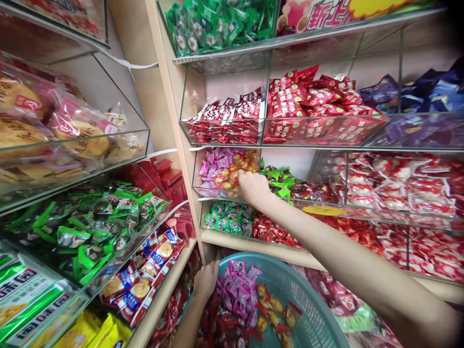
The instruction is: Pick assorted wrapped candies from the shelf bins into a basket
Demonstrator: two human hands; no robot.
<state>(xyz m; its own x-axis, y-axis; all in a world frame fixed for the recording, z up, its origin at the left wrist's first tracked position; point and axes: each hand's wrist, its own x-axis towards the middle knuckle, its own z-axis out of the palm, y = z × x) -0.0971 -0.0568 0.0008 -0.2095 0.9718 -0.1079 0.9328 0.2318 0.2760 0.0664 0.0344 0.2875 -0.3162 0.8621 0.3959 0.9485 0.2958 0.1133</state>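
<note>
My right hand (pixel 253 187) reaches over the front edge of a clear bin holding pink-wrapped candies (pixel 213 164) and gold-and-red candies (pixel 232 172). Its fingers are curled at the gold candies; what they hold, if anything, is hidden. Below, my left hand (pixel 207 279) is closed on the left rim of a teal plastic basket (pixel 308 295). Inside that basket lie pink-wrapped candies (pixel 239 292), gold candies with red ends (pixel 273 309) and dark red packets (pixel 224 324).
Clear bins of red packets (pixel 290 106), green candies (pixel 228 217) and white-and-red packets (pixel 413 183) surround the hand. A wooden post (pixel 177 121) divides the shelves. At left, bins hold green-wrapped sweets (pixel 97 217) and bagged round cakes (pixel 79 125).
</note>
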